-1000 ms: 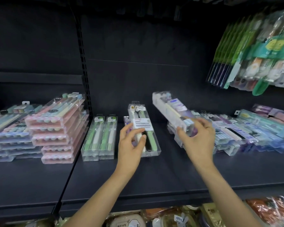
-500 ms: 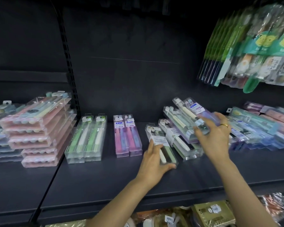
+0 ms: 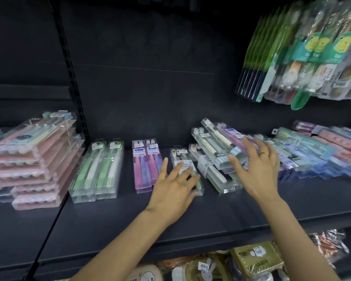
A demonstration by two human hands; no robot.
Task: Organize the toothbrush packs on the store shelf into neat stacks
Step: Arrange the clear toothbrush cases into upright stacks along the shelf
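Observation:
Clear toothbrush packs lie on a dark shelf [image 3: 190, 216]. My left hand [image 3: 173, 191] rests with spread fingers on a single green-and-black pack [image 3: 181, 159] in the middle. My right hand [image 3: 255, 169], fingers straight and holding nothing, hovers by a crooked pile of packs [image 3: 213, 147] with a purple pack [image 3: 229, 136] on top. To the left lie a pink-purple pair of packs [image 3: 145, 165] and a green pair of packs [image 3: 98, 171].
A tall stack of pink packs [image 3: 32, 159] stands on the neighbouring shelf at left, beyond a black upright. Blue and pink packs [image 3: 316, 153] spread across the right end. Hanging packs [image 3: 304, 49] crowd the upper right. Bagged goods sit on the shelf below.
My right hand set the purple pack on the crooked pile and let go. My left hand slid the green-and-black pack to the right, beside the pile, and now lies flat on it.

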